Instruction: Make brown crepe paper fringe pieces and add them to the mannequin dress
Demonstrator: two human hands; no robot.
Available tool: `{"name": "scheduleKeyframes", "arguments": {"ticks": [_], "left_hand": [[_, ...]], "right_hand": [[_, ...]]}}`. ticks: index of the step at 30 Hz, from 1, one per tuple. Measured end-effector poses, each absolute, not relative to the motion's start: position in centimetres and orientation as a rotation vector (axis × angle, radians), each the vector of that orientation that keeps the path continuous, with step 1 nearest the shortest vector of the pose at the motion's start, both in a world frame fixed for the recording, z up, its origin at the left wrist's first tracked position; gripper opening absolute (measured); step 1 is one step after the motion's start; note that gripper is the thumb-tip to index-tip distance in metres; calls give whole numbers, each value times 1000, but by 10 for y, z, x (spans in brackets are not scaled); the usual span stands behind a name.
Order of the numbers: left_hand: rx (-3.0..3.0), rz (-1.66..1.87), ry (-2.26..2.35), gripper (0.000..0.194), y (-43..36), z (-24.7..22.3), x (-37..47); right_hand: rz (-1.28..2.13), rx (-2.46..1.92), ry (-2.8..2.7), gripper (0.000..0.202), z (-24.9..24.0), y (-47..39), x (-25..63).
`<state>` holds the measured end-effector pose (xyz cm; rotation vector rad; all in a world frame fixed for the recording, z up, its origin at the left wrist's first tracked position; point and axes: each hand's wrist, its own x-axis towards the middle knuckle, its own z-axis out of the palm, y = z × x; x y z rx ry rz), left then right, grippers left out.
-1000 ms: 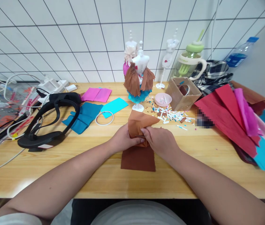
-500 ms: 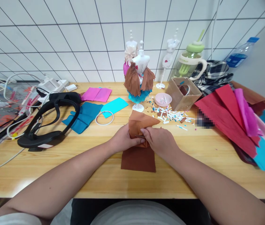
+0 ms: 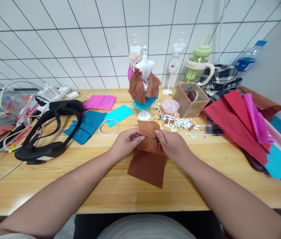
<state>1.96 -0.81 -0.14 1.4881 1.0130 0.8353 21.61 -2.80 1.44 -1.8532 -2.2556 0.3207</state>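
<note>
Over the table, my left hand (image 3: 125, 143) and my right hand (image 3: 175, 144) pinch opposite sides of a brown crepe paper piece (image 3: 148, 146). A thin dark wire-like strip (image 3: 151, 137) runs across the paper between my fingertips; its exact kind is unclear. Both hands are closed, thumbs on top. Below the paper lies a darker brown rectangular sheet (image 3: 147, 167), slightly turned on the wood. Just beyond my hands, a mini dress form (image 3: 144, 66) wears brown and blue fringed paper.
A black headset (image 3: 53, 132), teal paper (image 3: 85, 124) and a white ring (image 3: 108, 126) lie left. To the right are scattered paper bits (image 3: 182, 122), a pink dish (image 3: 170, 106), a cardboard box (image 3: 191, 103) and red paper sheets (image 3: 237, 126). A lidded jug (image 3: 197, 66) stands behind.
The brown crepe paper has been opened flatter, its upper flap lowered. My left hand has shifted left to the thin strip's end, and the darker sheet has turned slightly.
</note>
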Motion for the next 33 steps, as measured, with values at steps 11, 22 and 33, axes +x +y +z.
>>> {"name": "scheduleKeyframes", "arguments": {"ticks": [11, 22, 33], "left_hand": [[1473, 881, 1045, 39, -6, -6, 19], [1383, 877, 921, 49, -8, -5, 22], [1287, 869, 815, 57, -9, -5, 23]], "right_hand": [[398, -1823, -2258, 50, 12, -27, 217], [343, -1878, -2281, 48, 12, -27, 215], [300, -1868, -2297, 49, 12, -28, 214]]}}
